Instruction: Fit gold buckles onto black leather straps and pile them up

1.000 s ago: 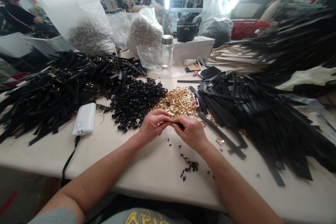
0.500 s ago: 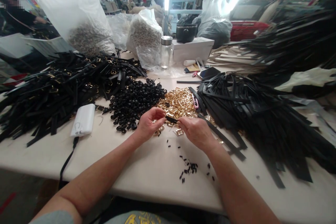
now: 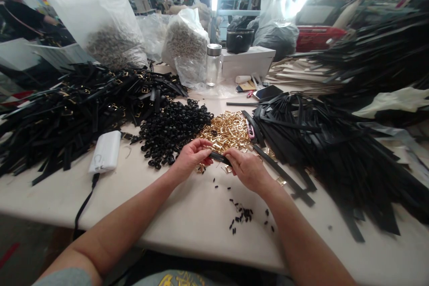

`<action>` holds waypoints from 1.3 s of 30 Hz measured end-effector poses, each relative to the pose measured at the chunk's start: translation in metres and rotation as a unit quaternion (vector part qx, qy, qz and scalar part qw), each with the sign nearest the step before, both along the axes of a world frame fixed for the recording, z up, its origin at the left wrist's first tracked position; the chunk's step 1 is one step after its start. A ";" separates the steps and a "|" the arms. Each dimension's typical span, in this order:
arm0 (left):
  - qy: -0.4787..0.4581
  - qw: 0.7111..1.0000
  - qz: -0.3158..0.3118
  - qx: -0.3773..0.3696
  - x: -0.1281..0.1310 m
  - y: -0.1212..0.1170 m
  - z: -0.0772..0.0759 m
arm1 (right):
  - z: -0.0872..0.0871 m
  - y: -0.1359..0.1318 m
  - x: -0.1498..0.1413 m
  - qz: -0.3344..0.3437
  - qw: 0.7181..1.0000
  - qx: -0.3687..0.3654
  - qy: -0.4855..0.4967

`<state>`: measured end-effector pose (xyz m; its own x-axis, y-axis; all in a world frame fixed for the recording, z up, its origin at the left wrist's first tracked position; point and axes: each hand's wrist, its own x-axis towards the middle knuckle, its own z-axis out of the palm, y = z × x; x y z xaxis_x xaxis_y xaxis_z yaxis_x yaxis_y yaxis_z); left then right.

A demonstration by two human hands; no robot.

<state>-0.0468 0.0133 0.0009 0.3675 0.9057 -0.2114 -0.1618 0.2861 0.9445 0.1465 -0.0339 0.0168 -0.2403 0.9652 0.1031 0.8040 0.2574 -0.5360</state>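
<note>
A short black strap (image 3: 219, 157) is stretched between my two hands over the front of the gold buckle pile. My left hand (image 3: 191, 157) pinches its left end between thumb and fingers. At the other end, my right hand (image 3: 247, 167) grips it, with the fingers covering that part. Just behind the hands lie the gold buckles (image 3: 231, 127), heaped together. Left of them is a mound of small black loops (image 3: 174, 127). Below my hands, small black bits (image 3: 243, 214) are scattered on the pale table (image 3: 181, 228).
Black straps with buckles (image 3: 83, 98) cover the left side; plain black straps (image 3: 311, 138) fan out at right. A white power bank (image 3: 105, 152) with a cable lies front left. A glass bottle (image 3: 213, 67), a white box (image 3: 246, 62) and filled plastic bags (image 3: 186, 38) stand behind. A person (image 3: 20, 18) is at far left.
My right hand has shifted slightly down and its fingers have moved along the strap. More of the strap's face shows between the hands. The view has moved slightly.
</note>
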 end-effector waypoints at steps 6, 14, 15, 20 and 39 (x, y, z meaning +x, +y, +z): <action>-0.016 1.000 0.000 -0.026 0.000 0.000 0.000 | -0.005 0.001 0.000 -0.010 1.000 0.014 -0.006; -0.009 1.000 -0.018 -0.020 0.001 -0.001 -0.001 | -0.009 -0.001 -0.007 0.012 0.997 0.072 0.032; -0.007 1.000 -0.021 -0.018 0.002 -0.001 -0.001 | -0.009 -0.001 -0.008 0.010 0.996 0.078 0.040; 0.004 1.000 -0.028 -0.012 0.003 -0.003 0.002 | -0.013 -0.001 -0.011 -0.001 0.992 0.116 0.058; 0.010 0.999 -0.034 0.001 0.004 -0.003 0.001 | -0.017 0.000 -0.012 -0.006 0.983 0.182 0.034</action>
